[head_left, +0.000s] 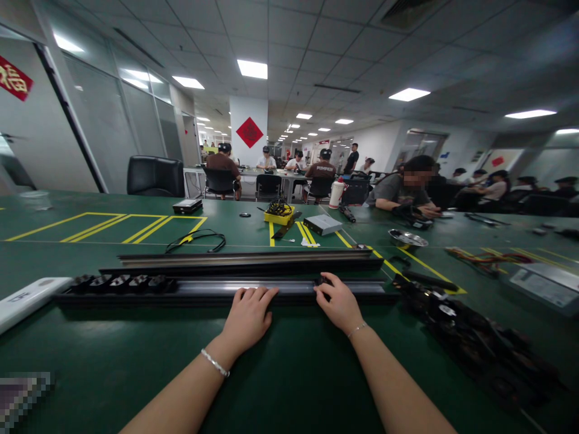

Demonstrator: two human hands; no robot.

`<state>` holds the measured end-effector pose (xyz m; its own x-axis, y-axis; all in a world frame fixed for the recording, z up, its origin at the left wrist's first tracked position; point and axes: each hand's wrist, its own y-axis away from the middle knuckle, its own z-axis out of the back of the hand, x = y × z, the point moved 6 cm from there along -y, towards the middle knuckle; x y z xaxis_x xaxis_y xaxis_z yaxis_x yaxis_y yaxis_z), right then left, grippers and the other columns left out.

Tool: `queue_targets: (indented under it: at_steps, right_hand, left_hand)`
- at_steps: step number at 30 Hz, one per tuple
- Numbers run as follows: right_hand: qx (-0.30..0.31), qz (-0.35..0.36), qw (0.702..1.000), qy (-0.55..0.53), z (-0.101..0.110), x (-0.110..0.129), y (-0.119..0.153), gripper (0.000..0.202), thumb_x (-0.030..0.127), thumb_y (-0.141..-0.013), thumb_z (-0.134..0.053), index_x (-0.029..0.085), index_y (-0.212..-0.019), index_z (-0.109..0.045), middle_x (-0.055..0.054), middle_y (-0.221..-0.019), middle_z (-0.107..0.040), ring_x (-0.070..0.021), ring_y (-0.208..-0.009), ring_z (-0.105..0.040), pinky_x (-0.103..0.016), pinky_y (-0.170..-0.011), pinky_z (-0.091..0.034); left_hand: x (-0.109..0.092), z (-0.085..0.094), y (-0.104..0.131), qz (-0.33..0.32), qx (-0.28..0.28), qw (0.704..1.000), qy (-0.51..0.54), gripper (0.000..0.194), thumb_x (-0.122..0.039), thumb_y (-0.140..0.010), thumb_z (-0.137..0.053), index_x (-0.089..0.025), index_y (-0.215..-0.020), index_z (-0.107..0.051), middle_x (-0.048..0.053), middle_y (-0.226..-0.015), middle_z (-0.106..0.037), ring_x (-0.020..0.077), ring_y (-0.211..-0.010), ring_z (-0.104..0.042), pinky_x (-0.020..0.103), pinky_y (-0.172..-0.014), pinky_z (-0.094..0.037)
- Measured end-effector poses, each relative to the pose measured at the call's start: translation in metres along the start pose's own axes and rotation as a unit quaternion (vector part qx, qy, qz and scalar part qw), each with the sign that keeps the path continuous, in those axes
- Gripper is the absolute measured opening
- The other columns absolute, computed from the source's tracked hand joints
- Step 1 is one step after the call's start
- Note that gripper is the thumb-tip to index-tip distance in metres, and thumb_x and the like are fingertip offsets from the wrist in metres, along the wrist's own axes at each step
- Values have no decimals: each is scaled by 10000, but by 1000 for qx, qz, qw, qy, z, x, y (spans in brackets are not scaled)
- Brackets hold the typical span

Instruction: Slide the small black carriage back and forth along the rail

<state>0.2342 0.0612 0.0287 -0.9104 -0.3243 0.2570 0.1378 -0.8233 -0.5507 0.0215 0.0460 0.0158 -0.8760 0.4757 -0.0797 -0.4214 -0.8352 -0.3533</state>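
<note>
A long black rail [199, 288] with a shiny inner channel lies across the green table. Several black socket-like modules [120, 283] sit in its left end. My left hand [248, 313] rests on the rail's front edge near the middle, fingers spread and holding nothing. Toward the rail's right end, my right hand [337, 301] pinches a small black module [322, 280] at the channel. Its lower part is hidden by the fingers. Just behind lies a second long black rail [248, 260], parallel to the first.
At right lie a pile of black modules [474, 337], a metal bowl [408, 239] and a silver box [547, 283]. A white device [34, 300] is at left. Behind the rails are a cable [199, 240], a yellow container [278, 215] and a grey box [322, 225]. A person leans at the far side.
</note>
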Motion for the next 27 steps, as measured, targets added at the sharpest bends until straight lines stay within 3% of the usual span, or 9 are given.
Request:
queue_targets:
  at_steps: [27]
  right_hand:
    - [-16,-19,1000,-15,1,-4,2,239,257,-788,-439,225,-719,-666,-52,-1217,-516,-174,-945,-577,-317,-846,-453]
  left_hand:
    - [0,1,0,-4,0,1000,1,511,-248,-773,-467,-317,-1271,-375,25,-1185,-533,206,-1055,-458,399,-941,-254]
